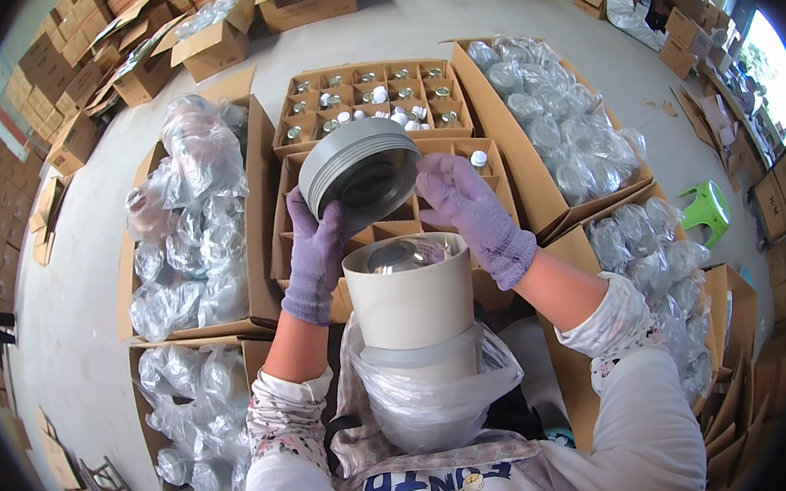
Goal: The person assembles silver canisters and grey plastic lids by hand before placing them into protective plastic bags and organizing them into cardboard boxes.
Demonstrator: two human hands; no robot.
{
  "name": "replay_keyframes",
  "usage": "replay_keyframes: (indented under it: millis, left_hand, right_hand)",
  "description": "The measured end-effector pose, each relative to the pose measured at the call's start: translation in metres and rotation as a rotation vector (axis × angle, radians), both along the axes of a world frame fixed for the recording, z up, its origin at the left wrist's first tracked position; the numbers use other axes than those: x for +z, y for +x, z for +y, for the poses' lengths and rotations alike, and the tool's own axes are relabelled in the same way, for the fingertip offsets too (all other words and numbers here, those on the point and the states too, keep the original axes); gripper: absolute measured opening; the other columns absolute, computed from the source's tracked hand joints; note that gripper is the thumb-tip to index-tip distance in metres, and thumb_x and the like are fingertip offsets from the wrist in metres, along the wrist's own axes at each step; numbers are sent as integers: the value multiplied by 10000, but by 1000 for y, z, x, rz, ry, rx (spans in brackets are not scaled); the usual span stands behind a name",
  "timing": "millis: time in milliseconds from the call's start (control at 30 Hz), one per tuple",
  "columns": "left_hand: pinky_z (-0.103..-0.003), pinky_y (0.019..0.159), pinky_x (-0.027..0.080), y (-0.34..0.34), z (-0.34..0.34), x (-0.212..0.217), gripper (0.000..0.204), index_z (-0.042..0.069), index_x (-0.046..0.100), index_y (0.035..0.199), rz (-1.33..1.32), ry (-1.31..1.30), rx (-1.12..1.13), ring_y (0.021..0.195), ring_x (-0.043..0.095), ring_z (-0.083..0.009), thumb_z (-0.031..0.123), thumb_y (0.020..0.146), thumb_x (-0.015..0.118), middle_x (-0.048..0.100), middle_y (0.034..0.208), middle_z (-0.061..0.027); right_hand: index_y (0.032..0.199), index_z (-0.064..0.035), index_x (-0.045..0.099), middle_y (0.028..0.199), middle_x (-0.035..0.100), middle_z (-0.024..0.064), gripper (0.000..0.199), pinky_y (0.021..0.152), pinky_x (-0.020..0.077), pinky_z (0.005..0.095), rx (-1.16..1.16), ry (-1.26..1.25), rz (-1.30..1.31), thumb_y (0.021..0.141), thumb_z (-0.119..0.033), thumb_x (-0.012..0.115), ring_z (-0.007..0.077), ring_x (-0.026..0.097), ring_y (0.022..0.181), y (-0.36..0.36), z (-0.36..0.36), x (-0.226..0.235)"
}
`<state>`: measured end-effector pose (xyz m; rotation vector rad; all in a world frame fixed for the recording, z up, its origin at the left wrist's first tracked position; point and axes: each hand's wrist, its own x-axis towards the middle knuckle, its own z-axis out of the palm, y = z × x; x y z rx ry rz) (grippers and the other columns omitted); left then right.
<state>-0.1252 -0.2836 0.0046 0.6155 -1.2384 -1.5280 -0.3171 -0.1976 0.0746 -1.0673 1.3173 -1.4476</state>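
Note:
Both my hands wear purple knit gloves. My left hand (317,251) and my right hand (467,210) together hold a round grey metal lid (359,169), tilted with its hollow side toward me. Just below it stands a white cylindrical container (414,308), open at the top, with a shiny rounded metal part (403,255) inside. The container sits in a clear plastic bag (432,395) on my lap. Beyond the lid lies a cardboard box with dividers (281,227).
A second divided box (369,100) farther out holds several small jars and white caps. Open cartons of plastic-bagged items flank me at left (189,215) and right (557,122). A green stool (706,212) stands at right. Stacked cartons line the far walls.

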Motion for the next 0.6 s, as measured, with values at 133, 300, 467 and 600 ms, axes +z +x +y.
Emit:
replay_keyframes:
  millis: [133, 300, 467, 600]
  left_hand:
    - [-367, 1014, 416, -7, -6, 3, 584, 112, 308, 1330, 48, -70, -33, 1145, 480, -197, 221, 870, 651, 455, 1277, -78]
    - [-423, 1134, 309, -7, -15, 7, 774, 127, 265, 1399, 42, -215, -234, 1372, 357, -281, 256, 803, 742, 318, 1499, -146]
    - [-484, 1104, 359, -14, 0, 7, 925, 195, 87, 1533, 256, 193, -291, 1357, 372, -310, 384, 861, 694, 252, 1527, -128]
    - [-439, 1077, 388, 4, 15, 17, 881, 53, 322, 1475, -10, 12, -392, 1321, 425, -297, 605, 854, 616, 407, 1434, -202]
  right_hand:
    - [1106, 29, 473, 1021, 523, 70, 417, 876, 479, 256, -144, -53, -121, 895, -238, 715, 113, 541, 962, -18, -19, 3]
    - [1325, -17, 428, 1128, 549, 63, 749, 917, 468, 279, 143, -161, -54, 768, -307, 837, 141, 541, 1038, -28, -14, -8]
    - [1170, 19, 484, 1099, 600, 99, 747, 921, 477, 315, 63, -83, 237, 675, -367, 889, 170, 581, 1011, -44, -20, -17]
    - [1017, -31, 534, 1033, 601, 142, 599, 884, 495, 365, -306, -86, 524, 643, -338, 886, 253, 600, 963, -92, -38, -58]
